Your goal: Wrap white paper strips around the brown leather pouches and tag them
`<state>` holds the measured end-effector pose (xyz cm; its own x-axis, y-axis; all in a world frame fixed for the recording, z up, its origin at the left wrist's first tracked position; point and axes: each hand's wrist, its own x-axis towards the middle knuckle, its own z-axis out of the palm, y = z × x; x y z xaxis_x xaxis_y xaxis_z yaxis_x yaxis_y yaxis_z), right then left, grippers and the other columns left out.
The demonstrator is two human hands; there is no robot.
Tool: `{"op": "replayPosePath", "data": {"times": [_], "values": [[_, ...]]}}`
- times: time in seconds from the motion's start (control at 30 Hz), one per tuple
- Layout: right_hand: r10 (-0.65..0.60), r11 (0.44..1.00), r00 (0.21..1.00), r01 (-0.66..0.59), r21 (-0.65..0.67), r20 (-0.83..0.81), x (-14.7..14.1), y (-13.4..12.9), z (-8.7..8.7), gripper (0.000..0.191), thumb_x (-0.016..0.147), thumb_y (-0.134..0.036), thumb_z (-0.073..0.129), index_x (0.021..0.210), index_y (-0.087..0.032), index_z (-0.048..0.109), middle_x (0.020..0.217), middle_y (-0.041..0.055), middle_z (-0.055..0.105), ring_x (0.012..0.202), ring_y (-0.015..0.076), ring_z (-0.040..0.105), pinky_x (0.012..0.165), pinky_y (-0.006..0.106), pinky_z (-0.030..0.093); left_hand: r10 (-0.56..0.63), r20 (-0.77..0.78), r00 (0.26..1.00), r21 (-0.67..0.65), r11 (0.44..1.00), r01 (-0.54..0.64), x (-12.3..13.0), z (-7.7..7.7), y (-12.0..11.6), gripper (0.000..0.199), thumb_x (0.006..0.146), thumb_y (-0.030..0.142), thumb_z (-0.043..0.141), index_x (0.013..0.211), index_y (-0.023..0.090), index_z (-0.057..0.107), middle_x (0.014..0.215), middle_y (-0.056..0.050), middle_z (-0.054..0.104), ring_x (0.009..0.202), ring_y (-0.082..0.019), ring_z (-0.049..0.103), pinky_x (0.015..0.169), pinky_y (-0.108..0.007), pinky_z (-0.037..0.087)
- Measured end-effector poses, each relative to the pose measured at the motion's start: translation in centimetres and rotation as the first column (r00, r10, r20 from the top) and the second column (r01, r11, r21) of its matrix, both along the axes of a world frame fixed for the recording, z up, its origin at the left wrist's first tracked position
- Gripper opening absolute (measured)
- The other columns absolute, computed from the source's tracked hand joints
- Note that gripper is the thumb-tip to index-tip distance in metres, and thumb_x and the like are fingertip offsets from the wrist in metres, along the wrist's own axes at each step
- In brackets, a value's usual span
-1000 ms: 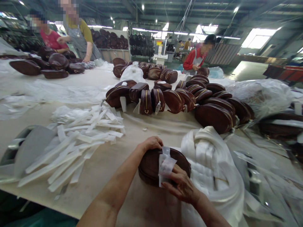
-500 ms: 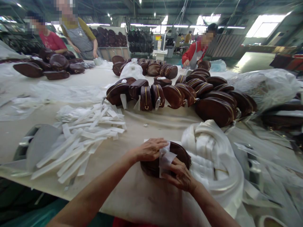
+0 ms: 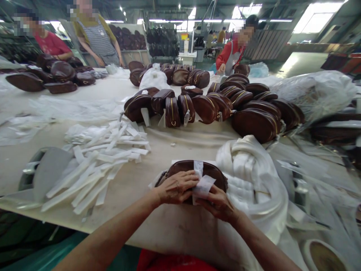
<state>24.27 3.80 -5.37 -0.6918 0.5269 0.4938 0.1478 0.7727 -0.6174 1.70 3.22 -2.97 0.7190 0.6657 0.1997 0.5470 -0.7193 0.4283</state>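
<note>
A dark brown oval bag (image 3: 213, 174) lies on the pale table in front of me, with a white strip (image 3: 198, 168) running across its middle. My left hand (image 3: 178, 187) rests flat on the bag's left part, its fingertips touching the strip's edge. On the right, my right hand (image 3: 216, 201) is closed on a loose, translucent white end of the strip, thumb below and fingers partly hidden behind it. A bit of chain shows at the bag's left end.
White strips (image 3: 84, 175) are heaped at the left beside a grey tape dispenser (image 3: 50, 175). A coil of white wrapping (image 3: 254, 188) touches the bag's right side. Rows of brown bags (image 3: 255, 122) stand behind. Three people work across the table.
My left hand has slid down and toward me over the bag, uncovering the strip's upper part and the bag's top edge. My right hand has shifted slightly right with the strip's end.
</note>
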Motion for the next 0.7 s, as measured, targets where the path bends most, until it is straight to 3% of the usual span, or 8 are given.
{"op": "replayPosePath", "data": {"times": [0.2,0.33,0.43,0.57,0.7], "values": [[-0.113,0.982,0.991,0.123,0.144,-0.074,0.2,-1.1,-0.8,0.027,0.086,-0.017,0.054,0.110,-0.023,0.064,0.110,0.0109,0.060,0.103,0.0222,0.059,0.083,0.035,0.054,-0.066,-0.047,0.997,0.151,0.986,0.072,0.0,-0.2,-0.5,0.023,0.089,0.020,0.045,0.106,0.017,0.061,0.124,-0.010,0.057,0.125,-0.023,0.044,0.103,-0.036,0.038],[-0.042,0.977,0.998,0.049,0.209,-0.037,0.4,-1.1,-0.7,0.028,0.086,-0.017,0.052,0.113,-0.020,0.061,0.107,0.0121,0.062,0.107,0.0238,0.058,0.090,0.040,0.051,-0.147,-0.123,0.981,0.221,0.960,0.172,0.0,-0.1,-1.1,0.032,0.088,0.012,0.040,0.117,0.013,0.054,0.124,-0.013,0.057,0.125,-0.021,0.045,0.098,-0.033,0.041],[-0.015,0.978,1.000,0.012,0.209,0.013,0.7,-1.1,-0.4,0.032,0.083,-0.022,0.056,0.115,-0.016,0.058,0.113,0.0155,0.058,0.115,0.0269,0.052,0.094,0.044,0.049,-0.158,-0.153,0.976,0.238,0.952,0.191,0.0,0.1,-1.4,0.032,0.089,0.020,0.044,0.118,0.010,0.051,0.127,-0.015,0.054,0.125,-0.025,0.044,0.098,-0.038,0.041],[0.014,0.968,0.997,-0.033,0.247,0.081,1.0,-0.5,0.2,0.039,0.082,-0.008,0.044,0.120,-0.014,0.053,0.110,0.0145,0.057,0.118,0.0235,0.050,0.095,0.041,0.049,-0.151,-0.222,0.963,0.239,0.949,0.204,-0.2,0.3,-1.5,0.037,0.086,0.013,0.046,0.123,0.008,0.046,0.131,-0.016,0.051,0.128,-0.026,0.042,0.100,-0.041,0.040],[0.073,0.918,0.973,-0.152,0.366,0.221,1.2,0.5,0.8,0.039,0.085,-0.006,0.045,0.123,-0.012,0.051,0.110,0.0141,0.060,0.117,0.0222,0.050,0.096,0.038,0.048,-0.170,-0.287,0.943,0.264,0.932,0.249,-0.5,-0.1,-1.5,0.037,0.088,0.011,0.042,0.125,0.009,0.046,0.134,-0.018,0.048,0.130,-0.026,0.039,0.102,-0.042,0.040]]}}
